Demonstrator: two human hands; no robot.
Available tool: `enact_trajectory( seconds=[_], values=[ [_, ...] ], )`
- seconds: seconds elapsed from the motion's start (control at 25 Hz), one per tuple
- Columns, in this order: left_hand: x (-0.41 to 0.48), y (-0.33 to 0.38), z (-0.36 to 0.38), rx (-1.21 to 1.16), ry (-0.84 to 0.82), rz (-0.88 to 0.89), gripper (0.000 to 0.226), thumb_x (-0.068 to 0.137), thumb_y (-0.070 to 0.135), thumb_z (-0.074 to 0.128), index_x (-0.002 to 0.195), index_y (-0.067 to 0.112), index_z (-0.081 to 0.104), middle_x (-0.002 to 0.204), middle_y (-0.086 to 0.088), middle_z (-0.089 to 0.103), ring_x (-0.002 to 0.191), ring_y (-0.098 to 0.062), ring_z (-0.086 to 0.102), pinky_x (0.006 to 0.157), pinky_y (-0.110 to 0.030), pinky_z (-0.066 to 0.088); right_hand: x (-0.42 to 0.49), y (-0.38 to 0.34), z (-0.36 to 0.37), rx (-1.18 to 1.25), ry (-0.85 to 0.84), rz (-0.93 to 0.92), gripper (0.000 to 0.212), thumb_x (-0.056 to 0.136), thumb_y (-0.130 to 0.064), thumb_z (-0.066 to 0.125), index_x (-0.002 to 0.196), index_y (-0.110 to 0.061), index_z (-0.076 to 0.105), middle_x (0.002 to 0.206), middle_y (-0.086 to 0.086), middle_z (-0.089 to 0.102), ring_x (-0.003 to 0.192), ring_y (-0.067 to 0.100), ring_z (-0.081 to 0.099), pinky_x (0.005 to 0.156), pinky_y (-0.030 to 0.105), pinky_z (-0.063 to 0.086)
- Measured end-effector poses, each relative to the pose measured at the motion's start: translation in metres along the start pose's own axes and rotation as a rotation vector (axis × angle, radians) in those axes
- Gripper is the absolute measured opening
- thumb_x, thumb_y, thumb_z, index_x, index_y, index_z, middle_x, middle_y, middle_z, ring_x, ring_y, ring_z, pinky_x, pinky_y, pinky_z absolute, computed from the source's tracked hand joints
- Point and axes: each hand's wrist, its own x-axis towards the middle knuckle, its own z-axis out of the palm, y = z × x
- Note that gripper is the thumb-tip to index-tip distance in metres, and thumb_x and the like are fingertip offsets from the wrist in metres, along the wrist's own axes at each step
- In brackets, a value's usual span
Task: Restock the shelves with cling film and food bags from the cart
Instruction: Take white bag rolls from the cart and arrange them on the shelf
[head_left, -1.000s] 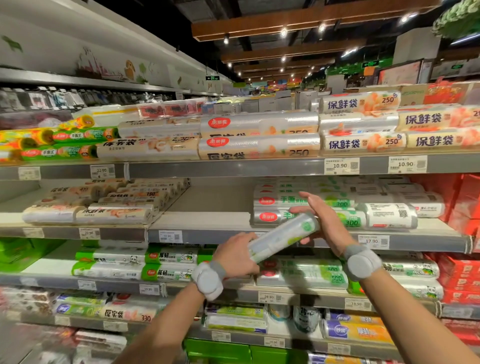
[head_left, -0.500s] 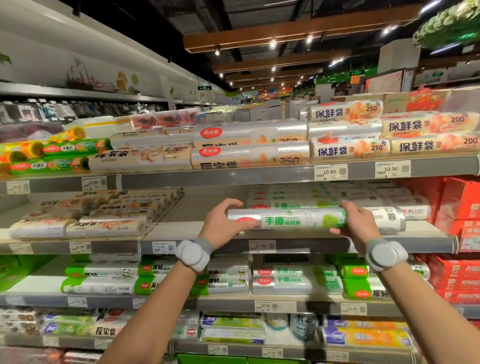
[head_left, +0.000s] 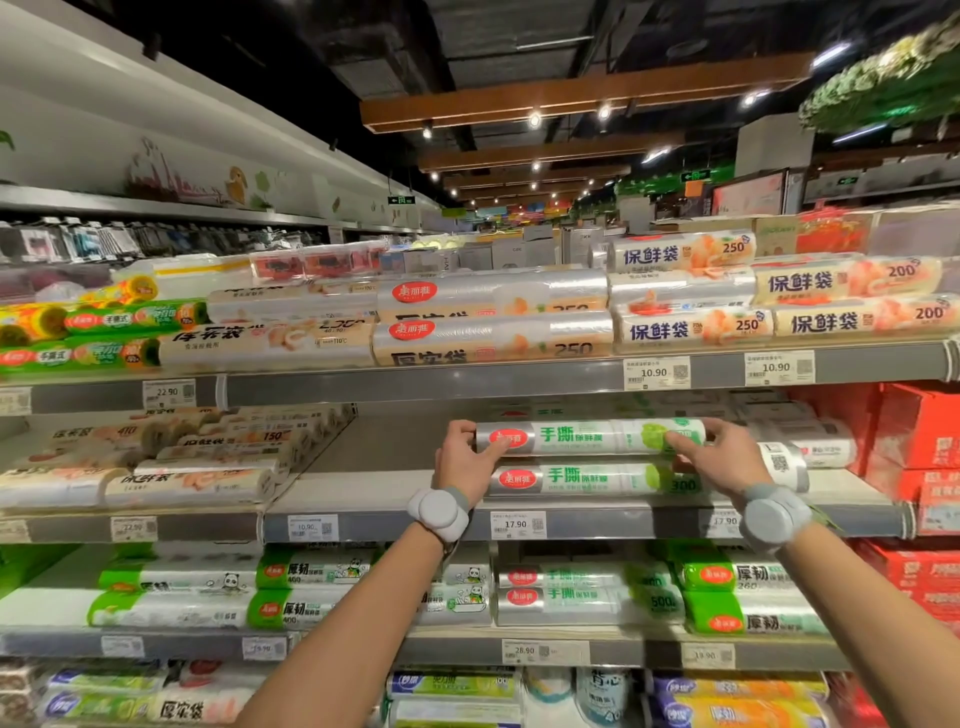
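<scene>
Silver-and-green cling film roll (head_left: 587, 437), mid-air a second ago, now lies atop its twin (head_left: 587, 479) on the grey shelf (head_left: 374, 499) — left hand (head_left: 465, 457), right hand (head_left: 719, 457) grip its ends; release next.

Silver-and-green cling film roll (head_left: 589, 437) directly above second such roll (head_left: 582, 479), on grey metal shelf (head_left: 374, 526), left hand (head_left: 464, 460) at its left end, right hand (head_left: 724, 460) at right end

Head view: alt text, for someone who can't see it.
Two hands hold a silver-and-green cling film roll, left hand at its red-logo end, right hand at its green end, directly above a matching roll on the shelf. Food bag rolls line the shelf above.
</scene>
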Motion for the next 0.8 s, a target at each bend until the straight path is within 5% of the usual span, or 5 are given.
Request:
enact_trajectory(
  seconds=[0.12,0.4,0.56,0.64,0.8],
  values=[
    [0.012,0.004,0.004,0.028,0.016,0.024,0.054,0.083,0.048,0.072,0.118,0.012,0.050,0.117,-0.011,0.059,0.108,-0.026,0.056,0.090,-0.039,0.050,0.014,0.000,0.005,-0.054,0.014,-0.009,0.085,0.073,-0.058,0.075,0.133,-0.001,0.054,0.128,0.014,0.062,0.113,0.032,0.060,0.096,0.047,0.050],
    [0.045,0.023,0.016,0.238,0.002,-0.054,0.028,0.093,0.017,0.059,0.072,0.000,0.051,0.080,-0.019,0.058,0.077,-0.029,0.054,0.065,-0.034,0.043,0.038,-0.026,0.010,-0.209,0.070,0.064,0.034,0.090,-0.021,0.068,0.071,0.003,0.054,0.088,0.020,0.061,0.081,0.030,0.054,0.067,0.033,0.042],
    [0.051,0.020,0.022,0.362,-0.074,-0.125,0.046,0.099,0.026,0.054,0.058,0.012,0.039,0.058,-0.004,0.043,0.060,-0.020,0.047,0.062,-0.029,0.037,0.045,-0.032,0.011,-0.418,-0.017,0.098,0.032,0.093,-0.017,0.058,0.071,0.004,0.062,0.085,0.016,0.065,0.078,0.027,0.057,0.059,0.029,0.041],
    [0.051,0.025,0.021,0.315,-0.125,-0.151,0.038,0.101,0.028,0.050,0.066,0.015,0.050,0.064,0.001,0.046,0.069,-0.019,0.048,0.069,-0.028,0.038,0.049,-0.035,0.012,-0.509,-0.022,0.132,0.037,0.095,-0.017,0.051,0.062,-0.003,0.056,0.083,0.013,0.060,0.077,0.025,0.054,0.058,0.028,0.039],
    [0.073,0.012,0.025,0.408,-0.232,-0.163,0.033,0.101,0.004,0.035,0.121,0.006,0.062,0.085,-0.004,0.053,0.075,-0.019,0.049,0.069,-0.029,0.041,0.054,-0.037,0.016,-0.568,0.007,0.174,0.039,0.096,-0.018,0.047,0.058,-0.008,0.047,0.078,0.008,0.059,0.080,0.022,0.055,0.066,0.026,0.041]
  ],
)
